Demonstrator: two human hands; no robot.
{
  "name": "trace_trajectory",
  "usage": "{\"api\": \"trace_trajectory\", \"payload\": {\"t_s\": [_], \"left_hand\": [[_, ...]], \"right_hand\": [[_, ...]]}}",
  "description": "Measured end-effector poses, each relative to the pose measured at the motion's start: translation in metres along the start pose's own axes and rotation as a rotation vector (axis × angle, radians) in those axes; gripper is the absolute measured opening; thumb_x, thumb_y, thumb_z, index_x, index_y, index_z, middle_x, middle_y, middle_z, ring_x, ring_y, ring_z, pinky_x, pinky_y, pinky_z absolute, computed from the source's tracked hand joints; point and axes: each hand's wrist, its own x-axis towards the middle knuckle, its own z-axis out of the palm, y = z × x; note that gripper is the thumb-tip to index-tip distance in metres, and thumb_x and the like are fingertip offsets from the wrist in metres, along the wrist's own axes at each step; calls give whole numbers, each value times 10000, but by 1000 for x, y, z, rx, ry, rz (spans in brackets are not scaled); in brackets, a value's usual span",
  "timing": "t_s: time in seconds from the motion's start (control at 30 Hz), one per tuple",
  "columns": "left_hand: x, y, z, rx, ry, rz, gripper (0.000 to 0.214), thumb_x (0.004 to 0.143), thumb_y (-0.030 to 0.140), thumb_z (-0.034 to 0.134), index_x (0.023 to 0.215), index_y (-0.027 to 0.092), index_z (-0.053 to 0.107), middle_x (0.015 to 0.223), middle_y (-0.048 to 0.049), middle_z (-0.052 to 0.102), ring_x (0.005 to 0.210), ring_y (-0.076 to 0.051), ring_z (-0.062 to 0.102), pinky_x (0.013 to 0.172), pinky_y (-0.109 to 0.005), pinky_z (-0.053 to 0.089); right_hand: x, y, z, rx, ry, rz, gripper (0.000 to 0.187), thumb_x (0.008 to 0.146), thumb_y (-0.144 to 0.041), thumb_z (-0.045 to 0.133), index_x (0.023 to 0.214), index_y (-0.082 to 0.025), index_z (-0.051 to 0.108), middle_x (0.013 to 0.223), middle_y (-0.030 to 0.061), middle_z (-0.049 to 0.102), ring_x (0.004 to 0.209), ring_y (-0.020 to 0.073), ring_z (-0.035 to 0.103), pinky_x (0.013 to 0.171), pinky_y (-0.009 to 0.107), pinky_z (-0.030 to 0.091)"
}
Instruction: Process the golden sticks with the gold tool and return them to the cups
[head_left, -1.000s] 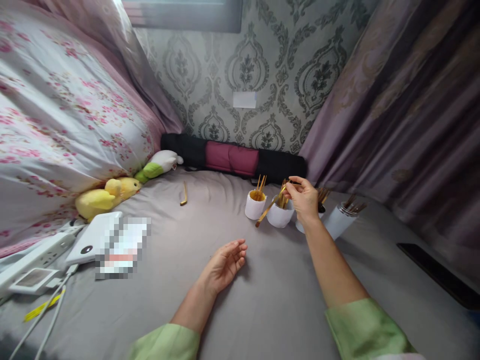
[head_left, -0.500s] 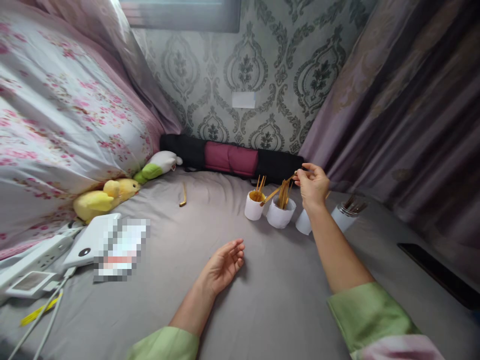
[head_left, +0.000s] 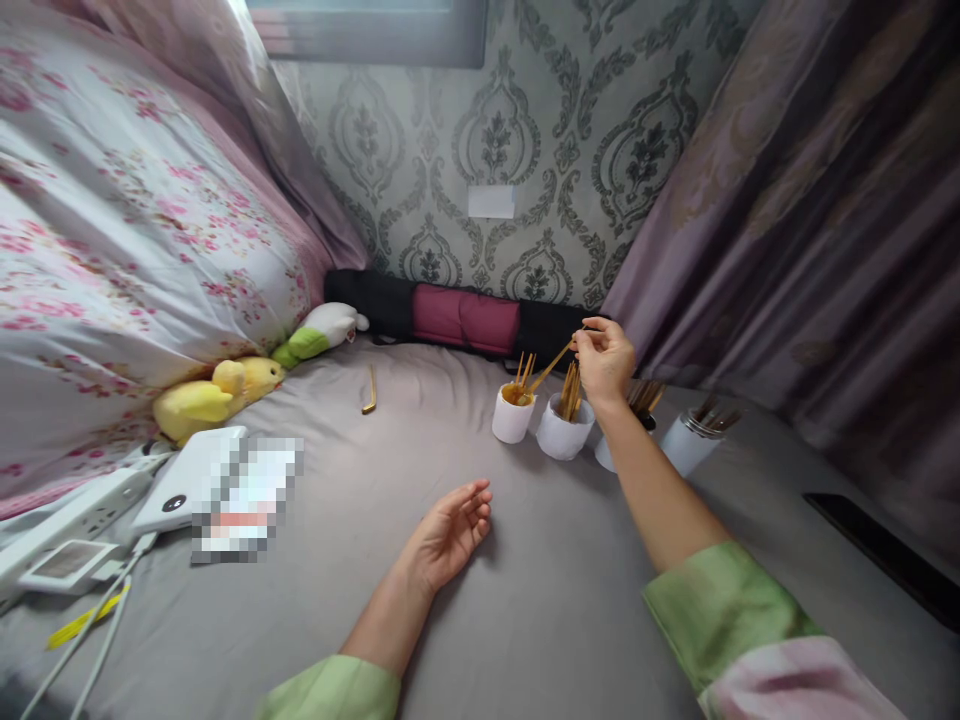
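My right hand (head_left: 602,361) pinches the top end of a gold utensil (head_left: 550,366), held slanted with its lower end over the leftmost white cup (head_left: 511,414). That cup holds gold sticks. Beside it stands a second white cup (head_left: 562,433) with more gold utensils, then a third cup (head_left: 609,450) partly hidden by my wrist, and a fourth white cup (head_left: 688,440) with darker handles. My left hand (head_left: 448,532) rests on the grey sheet (head_left: 360,620), fingers loosely curled and apart, holding nothing. One bent gold piece (head_left: 369,389) lies alone on the sheet.
A floral quilt (head_left: 112,260) rises on the left with yellow plush toys (head_left: 214,392) at its foot. A white power bank (head_left: 187,478), power strip (head_left: 71,515) and cables lie at the left. A black and maroon roll (head_left: 465,318) lines the wall. Curtain (head_left: 810,250) on the right.
My right hand lifted the gold utensil out of the second cup and swung it left, its lower end now over the leftmost cup. The left hand stayed put.
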Motion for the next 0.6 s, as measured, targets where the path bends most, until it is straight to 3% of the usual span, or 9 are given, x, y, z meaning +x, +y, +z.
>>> {"api": "trace_trajectory", "payload": {"t_s": [0.6], "left_hand": [[2,1,0,1,-6,0,187,751,128,578,934,90,582,754,-55,613,598,-83,561,529,-179,453]], "right_hand": [[-11,10,37,-86,-283,-5,187,700,-240,527,864,-208,610,684,0,638,623,150,626,602,266,488]]}}
